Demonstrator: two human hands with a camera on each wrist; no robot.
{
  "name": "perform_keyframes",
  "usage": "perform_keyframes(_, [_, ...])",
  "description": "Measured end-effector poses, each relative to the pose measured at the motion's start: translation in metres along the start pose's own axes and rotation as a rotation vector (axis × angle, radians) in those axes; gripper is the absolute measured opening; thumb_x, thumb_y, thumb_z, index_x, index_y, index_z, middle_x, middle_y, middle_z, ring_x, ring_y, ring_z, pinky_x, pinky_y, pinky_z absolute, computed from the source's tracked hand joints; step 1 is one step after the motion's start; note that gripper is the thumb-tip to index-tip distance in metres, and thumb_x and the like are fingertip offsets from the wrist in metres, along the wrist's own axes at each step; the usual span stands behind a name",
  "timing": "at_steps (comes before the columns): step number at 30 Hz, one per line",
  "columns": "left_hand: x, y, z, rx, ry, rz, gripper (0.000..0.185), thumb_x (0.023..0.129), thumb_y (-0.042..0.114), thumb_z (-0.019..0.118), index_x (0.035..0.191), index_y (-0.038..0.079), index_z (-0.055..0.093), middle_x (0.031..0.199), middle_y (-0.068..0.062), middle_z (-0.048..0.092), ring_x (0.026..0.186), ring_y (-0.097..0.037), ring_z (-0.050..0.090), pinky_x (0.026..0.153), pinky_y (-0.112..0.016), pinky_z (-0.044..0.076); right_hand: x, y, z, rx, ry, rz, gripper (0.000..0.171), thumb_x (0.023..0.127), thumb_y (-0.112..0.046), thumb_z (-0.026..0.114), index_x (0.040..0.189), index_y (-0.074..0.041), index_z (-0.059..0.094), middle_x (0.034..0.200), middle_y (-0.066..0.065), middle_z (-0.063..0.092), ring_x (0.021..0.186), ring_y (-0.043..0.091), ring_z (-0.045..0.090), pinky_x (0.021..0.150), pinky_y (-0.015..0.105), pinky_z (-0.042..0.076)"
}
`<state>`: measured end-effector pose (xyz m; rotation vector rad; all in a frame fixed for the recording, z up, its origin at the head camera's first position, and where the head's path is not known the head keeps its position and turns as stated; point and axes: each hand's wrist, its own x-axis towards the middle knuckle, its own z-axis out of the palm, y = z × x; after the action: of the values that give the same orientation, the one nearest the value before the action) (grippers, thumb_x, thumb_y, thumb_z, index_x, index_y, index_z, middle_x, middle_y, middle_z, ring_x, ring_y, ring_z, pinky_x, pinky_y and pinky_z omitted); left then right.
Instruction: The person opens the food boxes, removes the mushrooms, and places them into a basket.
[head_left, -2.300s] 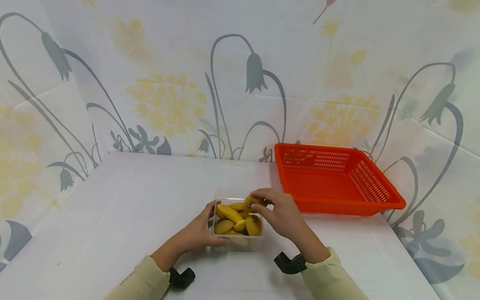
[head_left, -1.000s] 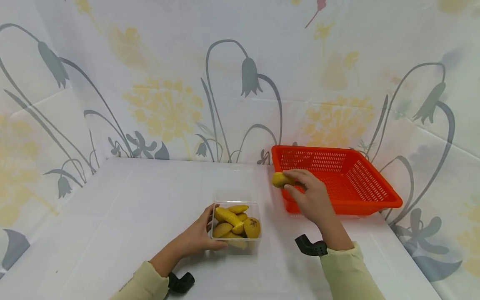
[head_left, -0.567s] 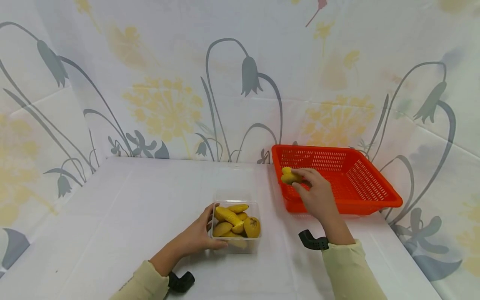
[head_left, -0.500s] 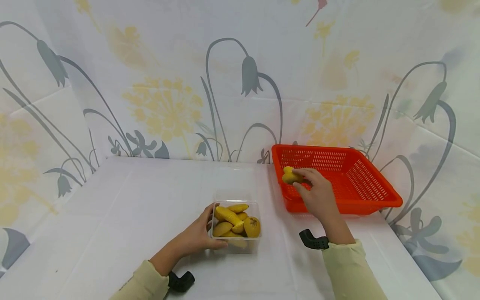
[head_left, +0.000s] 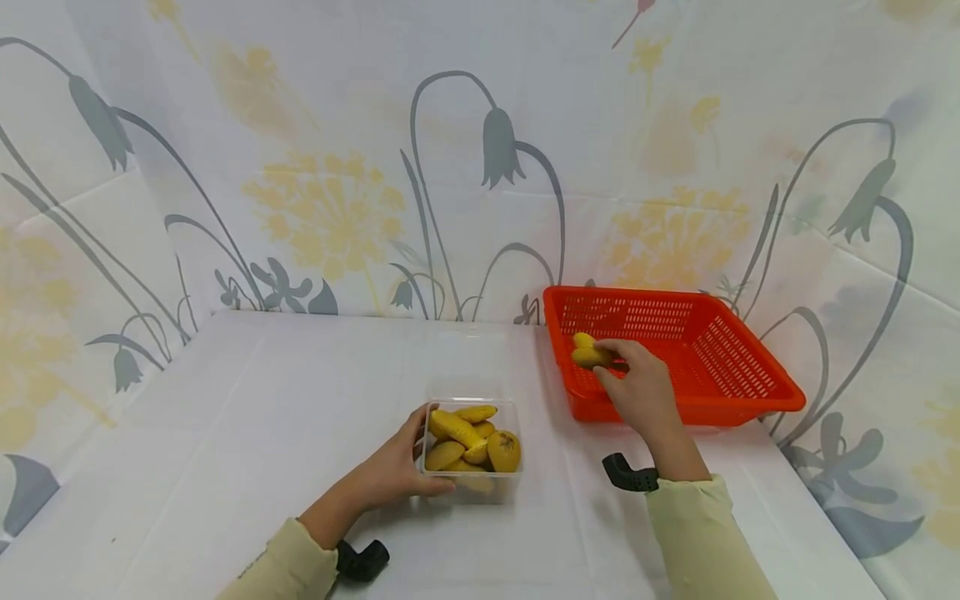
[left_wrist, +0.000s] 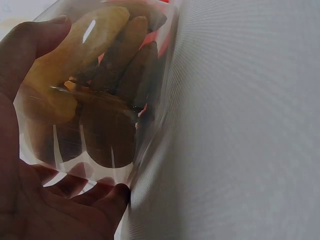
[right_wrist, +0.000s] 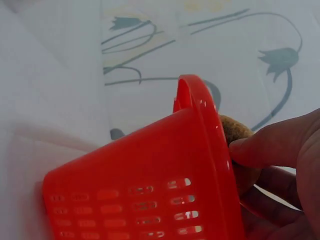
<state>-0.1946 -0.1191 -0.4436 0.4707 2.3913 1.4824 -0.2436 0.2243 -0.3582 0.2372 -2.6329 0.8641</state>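
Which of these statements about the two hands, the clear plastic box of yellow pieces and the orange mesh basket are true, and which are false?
1. The right hand holds a yellow piece over the orange mesh basket. True.
2. The left hand lies flat on the white table, away from everything. False: it grips the clear plastic box.
3. The clear plastic box holds several yellow pieces. True.
4. The orange mesh basket stands to the left of the clear plastic box. False: it stands to its right, farther back.
5. The clear plastic box has a lid on. False: its top is open.
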Motion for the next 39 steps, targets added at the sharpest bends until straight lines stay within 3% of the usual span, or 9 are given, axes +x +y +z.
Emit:
perform_keyframes(21, [-0.0012,-0.0002,0.0003,0.000,0.008,-0.027,0.115,0.072,0.037,0.085,0.156,0.019,0.009,0.162,-0.011,0.014,0.145,-0.039,0.027,0.117,-0.050,0.030,0.0020,0.0075,0.0004,-0.085,-0.104,0.064,0.036,0.092,-0.016,0.066,0.127,-0.007,0.060,0.120,0.017,0.063,0.107,0.035,0.059,0.090,0.050,0.055])
perform_keyframes(39, [-0.0007,-0.0011,0.0004,-0.002,0.007,-0.018,0.115,0.071,0.035,0.085,0.156,0.020,0.010,0.162,-0.011,0.016,0.145,-0.040,0.027,0.117,-0.050,0.029,0.0032,0.0097,0.0015,-0.126,-0.131,0.079,0.036,0.092,-0.016,0.066,0.126,-0.008,0.062,0.120,0.017,0.062,0.108,0.034,0.057,0.093,0.052,0.053])
